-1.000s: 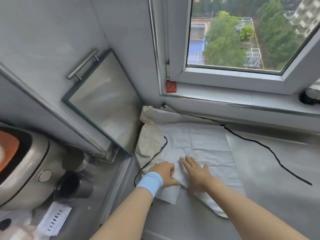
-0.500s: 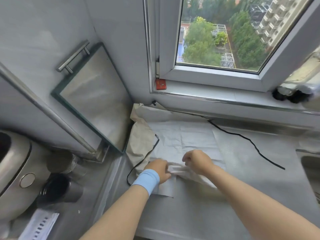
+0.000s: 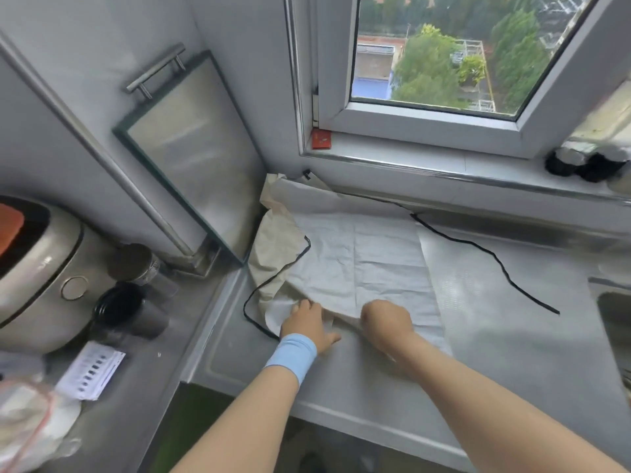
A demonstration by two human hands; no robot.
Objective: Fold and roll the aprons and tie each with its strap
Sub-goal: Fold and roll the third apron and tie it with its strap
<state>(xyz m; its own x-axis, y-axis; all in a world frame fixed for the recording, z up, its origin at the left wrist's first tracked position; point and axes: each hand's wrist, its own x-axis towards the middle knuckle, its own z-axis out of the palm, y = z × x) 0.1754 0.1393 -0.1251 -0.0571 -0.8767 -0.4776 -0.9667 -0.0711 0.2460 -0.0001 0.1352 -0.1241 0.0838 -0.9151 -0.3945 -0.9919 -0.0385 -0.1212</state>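
A pale white apron (image 3: 358, 264) lies spread flat on the steel counter below the window, its beige side bunched at the left. One thin black strap (image 3: 491, 257) trails off to the right; another black strap (image 3: 273, 288) loops off the left edge. My left hand (image 3: 307, 324), with a blue wristband, presses on the apron's near left corner. My right hand (image 3: 387, 319) is closed on the near edge of the cloth, which is turned up into a small fold between both hands.
A framed metal panel with a handle (image 3: 191, 155) leans against the wall at left. A rice cooker (image 3: 34, 268), jars (image 3: 133, 264) and a paper slip (image 3: 90, 370) sit on the lower left counter. A sink (image 3: 614, 322) opens at the far right.
My right hand went from flat with fingers spread to closed on the apron's near edge, and that edge has been lifted into a first fold. The view shifted left.
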